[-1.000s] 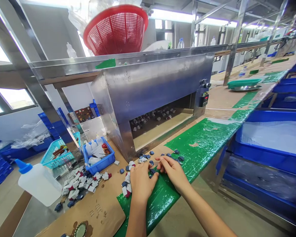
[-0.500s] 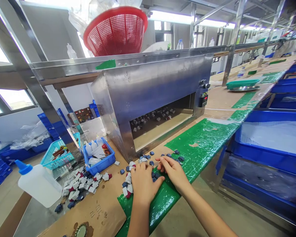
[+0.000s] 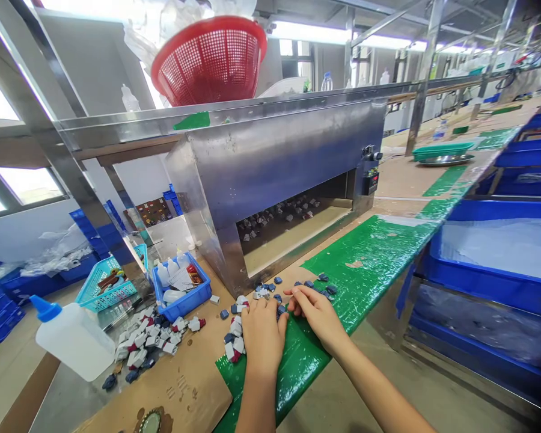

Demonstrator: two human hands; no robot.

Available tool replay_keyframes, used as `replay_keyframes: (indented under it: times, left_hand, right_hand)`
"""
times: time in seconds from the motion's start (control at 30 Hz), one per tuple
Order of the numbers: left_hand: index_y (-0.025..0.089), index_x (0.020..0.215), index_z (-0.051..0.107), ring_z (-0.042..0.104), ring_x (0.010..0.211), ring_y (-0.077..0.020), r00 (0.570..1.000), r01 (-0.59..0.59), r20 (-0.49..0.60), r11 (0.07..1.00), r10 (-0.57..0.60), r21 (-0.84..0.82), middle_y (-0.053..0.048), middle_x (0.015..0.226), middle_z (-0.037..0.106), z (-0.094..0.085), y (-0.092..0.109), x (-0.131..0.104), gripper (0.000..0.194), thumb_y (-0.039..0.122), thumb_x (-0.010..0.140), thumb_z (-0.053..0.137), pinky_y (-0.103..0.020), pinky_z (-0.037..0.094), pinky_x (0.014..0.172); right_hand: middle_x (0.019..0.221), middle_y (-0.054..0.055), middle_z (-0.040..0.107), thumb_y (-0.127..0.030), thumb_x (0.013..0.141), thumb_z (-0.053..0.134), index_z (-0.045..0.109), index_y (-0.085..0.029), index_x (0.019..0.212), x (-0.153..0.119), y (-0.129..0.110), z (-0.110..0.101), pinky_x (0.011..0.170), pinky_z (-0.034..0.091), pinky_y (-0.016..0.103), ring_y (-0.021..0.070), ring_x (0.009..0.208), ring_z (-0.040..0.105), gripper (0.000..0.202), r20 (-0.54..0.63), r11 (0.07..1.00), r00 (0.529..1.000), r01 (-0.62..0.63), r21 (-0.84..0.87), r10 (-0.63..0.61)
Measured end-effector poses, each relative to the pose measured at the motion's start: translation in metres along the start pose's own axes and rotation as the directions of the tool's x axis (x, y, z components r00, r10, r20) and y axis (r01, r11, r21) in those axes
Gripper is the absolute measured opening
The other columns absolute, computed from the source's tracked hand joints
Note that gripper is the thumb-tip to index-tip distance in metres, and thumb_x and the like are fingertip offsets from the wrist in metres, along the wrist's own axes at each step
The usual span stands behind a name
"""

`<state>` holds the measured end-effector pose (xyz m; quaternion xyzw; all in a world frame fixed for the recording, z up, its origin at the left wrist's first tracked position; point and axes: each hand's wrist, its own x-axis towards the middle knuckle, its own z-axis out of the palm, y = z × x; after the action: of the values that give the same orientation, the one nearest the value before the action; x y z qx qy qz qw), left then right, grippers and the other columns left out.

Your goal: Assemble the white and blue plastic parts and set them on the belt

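Observation:
My left hand (image 3: 264, 337) lies palm down on the green-covered table edge, fingers stretched forward over small pieces; what is under the palm is hidden. White and dark red pieces (image 3: 235, 343) lie along its left side, and a dark blue piece (image 3: 281, 310) shows by its thumb. Just to the right, my right hand (image 3: 318, 313) is closed, its fingers curled and fingertips together; anything between them is hidden. More dark blue pieces (image 3: 330, 290) lie beyond it. At the left is a larger pile of white, dark red and blue pieces (image 3: 151, 337).
A metal oven-like box (image 3: 279, 156) stands behind the hands, with pieces inside its opening. At the left are a white squeeze bottle (image 3: 76, 340), a blue basket (image 3: 184, 307) and a turquoise basket (image 3: 112, 297). A red basket (image 3: 211, 60) sits on the shelf above.
My left thumb has drawn in towards its fingers, and the dark blue pieces that showed beside it are mostly out of sight. My right hand has hardly moved.

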<state>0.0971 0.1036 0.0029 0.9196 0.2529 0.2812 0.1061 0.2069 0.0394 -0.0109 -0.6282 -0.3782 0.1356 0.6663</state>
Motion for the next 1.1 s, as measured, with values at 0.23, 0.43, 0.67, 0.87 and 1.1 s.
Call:
replay_keyframes:
  times: [0.23, 0.43, 0.67, 0.87, 1.1]
  left_hand:
    - [0.019, 0.091, 0.056, 0.052, 0.093, -0.025, 0.993, 0.047, -0.103, 0.994, -0.058, -0.1, -0.006, 0.091, 0.06, -0.0016, 0.0028, 0.0014, 0.012, 0.02, 0.081, 0.049, -0.043, 0.033, 0.085]
    - [0.02, 0.091, 0.053, 0.055, 0.089, -0.022, 0.989, 0.056, -0.123, 0.981, -0.08, -0.185, -0.002, 0.091, 0.062, 0.0002, 0.0026, 0.0019, 0.011, 0.018, 0.08, 0.049, -0.038, 0.035, 0.083]
    - [0.023, 0.093, 0.057, 0.054, 0.086, -0.0228, 0.996, 0.043, -0.067, 0.979, -0.057, -0.2, -0.003, 0.089, 0.062, -0.0004, 0.002, 0.0018, 0.017, 0.015, 0.08, 0.05, -0.04, 0.035, 0.081]
    - [0.026, 0.097, 0.058, 0.051, 0.088, -0.0202, 0.994, 0.072, -0.069, 0.974, -0.089, -0.215, -0.001, 0.092, 0.057, -0.0001, 0.001, 0.0009, 0.022, 0.015, 0.081, 0.05, -0.035, 0.037, 0.081]
    - [0.026, 0.1, 0.056, 0.05, 0.093, -0.0195, 0.993, 0.073, -0.073, 0.968, -0.093, -0.239, 0.001, 0.096, 0.058, 0.0013, 0.0021, 0.0009, 0.021, 0.018, 0.08, 0.052, -0.034, 0.037, 0.081]
  right_hand:
    - [0.061, 0.003, 0.056, -0.049, 0.077, 0.041, 0.058, -0.015, 0.083, 0.0009, -0.0007, -0.001, 0.056, 0.042, 0.03, 0.0173, 0.055, 0.05, 0.038, 0.009, 1.0, 1.0, -0.001, -0.015, 0.001]
    - [0.073, 0.005, 0.062, -0.045, 0.079, 0.043, 0.06, -0.016, 0.081, 0.0013, -0.0027, -0.0012, 0.065, 0.044, 0.032, 0.0199, 0.068, 0.055, 0.034, 0.085, 0.997, 0.996, 0.021, -0.069, -0.015]
    - [0.087, 0.005, 0.065, -0.039, 0.079, 0.049, 0.063, -0.018, 0.083, 0.0006, -0.0029, 0.0001, 0.077, 0.043, 0.034, 0.0227, 0.083, 0.057, 0.026, 0.176, 0.989, 0.983, 0.079, -0.127, -0.056]
    - [0.089, 0.005, 0.065, -0.04, 0.077, 0.052, 0.061, -0.017, 0.091, 0.0005, -0.0011, 0.0, 0.075, 0.045, 0.032, 0.0212, 0.083, 0.058, 0.028, 0.187, 0.992, 0.982, 0.062, -0.113, -0.041]
    - [0.084, 0.007, 0.065, -0.04, 0.074, 0.054, 0.061, -0.016, 0.094, -0.0008, -0.0007, -0.0001, 0.072, 0.044, 0.033, 0.0217, 0.079, 0.059, 0.032, 0.152, 0.992, 0.988, 0.054, -0.118, -0.035]
